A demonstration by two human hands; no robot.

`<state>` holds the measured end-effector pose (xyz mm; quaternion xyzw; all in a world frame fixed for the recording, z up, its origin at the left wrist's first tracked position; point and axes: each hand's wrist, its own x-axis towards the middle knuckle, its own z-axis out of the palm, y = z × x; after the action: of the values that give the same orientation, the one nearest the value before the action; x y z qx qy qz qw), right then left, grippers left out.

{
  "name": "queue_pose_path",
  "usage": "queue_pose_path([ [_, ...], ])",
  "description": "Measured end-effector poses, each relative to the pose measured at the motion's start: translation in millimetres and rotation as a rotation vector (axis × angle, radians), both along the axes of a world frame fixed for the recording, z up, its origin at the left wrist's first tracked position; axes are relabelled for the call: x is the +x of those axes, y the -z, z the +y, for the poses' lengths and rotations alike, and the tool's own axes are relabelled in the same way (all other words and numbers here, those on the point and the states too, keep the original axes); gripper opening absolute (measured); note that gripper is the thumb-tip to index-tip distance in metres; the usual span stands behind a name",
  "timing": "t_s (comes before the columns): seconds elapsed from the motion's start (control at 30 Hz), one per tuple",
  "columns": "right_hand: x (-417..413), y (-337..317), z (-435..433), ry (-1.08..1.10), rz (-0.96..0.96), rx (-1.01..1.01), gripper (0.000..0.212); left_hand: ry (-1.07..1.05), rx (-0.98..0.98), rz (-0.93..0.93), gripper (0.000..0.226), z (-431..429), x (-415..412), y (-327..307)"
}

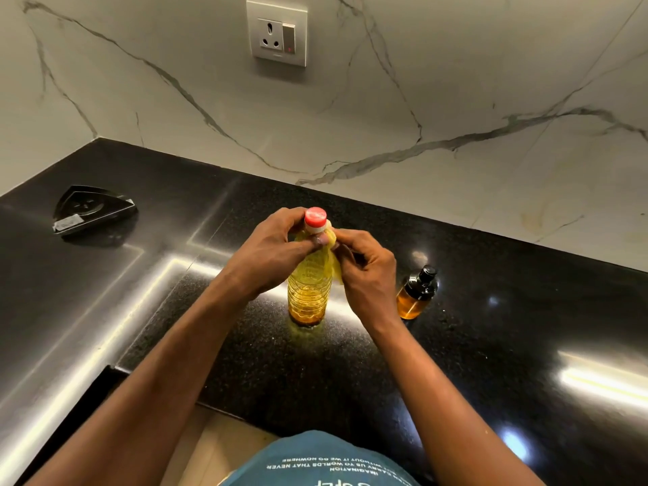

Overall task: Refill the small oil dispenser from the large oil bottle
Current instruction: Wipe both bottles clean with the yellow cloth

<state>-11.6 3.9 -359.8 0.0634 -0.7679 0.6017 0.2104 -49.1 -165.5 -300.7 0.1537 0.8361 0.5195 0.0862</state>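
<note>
From my remote seat I see both forearms reaching forward over the glossy black speckled stone desk (pixel 491 327) and meeting at the top of the tall clear ribbed plastic bottle of yellow oil (pixel 310 292), which stands upright near the middle of the desk, straight ahead of me. My left hand (pixel 270 254) comes in from the left and wraps round the bottle's neck just under the red screw cap (pixel 315 219), with the fingers curled behind and the thumb laid across the front, so it holds the bottle. My right hand (pixel 364 271) sits just to the right of the neck with its wrist bent and fingers curled. Its thumb and forefinger pinch a thin yellowish scrap (pixel 333 236) that lies against the bottle's shoulder; I cannot tell whether that scrap is film, a seal or part of a label. The cap is on. The small round amber dispenser with a black pump top (pixel 415 296) stands upright on the desk to the right of the big bottle, near it but apart and untouched. The hands cover the bottle's neck and shoulder, and the left fingertips are hidden behind it. At the far left a black triangular object (pixel 91 208) lies on the desk, and I cannot make out what it is. A white socket with a switch (pixel 277 33) is set in the veined white marble wall (pixel 456 82). The lower edge cuts off my teal printed shirt (pixel 326 464).
</note>
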Motion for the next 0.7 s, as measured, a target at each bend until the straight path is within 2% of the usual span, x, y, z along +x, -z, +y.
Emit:
queue_pose_path([
  [0.23,5,22,8,0.042,-0.147,0.043,0.038,0.021,-0.016,0.022,0.028,-2,-2,-3],
  [0.43,3,-7,4,0.011,-0.105,-0.107,0.033,0.091,0.025,-0.063,0.033,-1,0,-6],
  [0.53,4,1,-1,0.066,-0.12,-0.089,0.024,0.064,-0.03,-0.048,0.03,2,1,-5],
  [0.7,20,17,-7,0.17,-0.094,0.017,0.022,0.031,-0.064,-0.011,0.052,-1,0,-6],
])
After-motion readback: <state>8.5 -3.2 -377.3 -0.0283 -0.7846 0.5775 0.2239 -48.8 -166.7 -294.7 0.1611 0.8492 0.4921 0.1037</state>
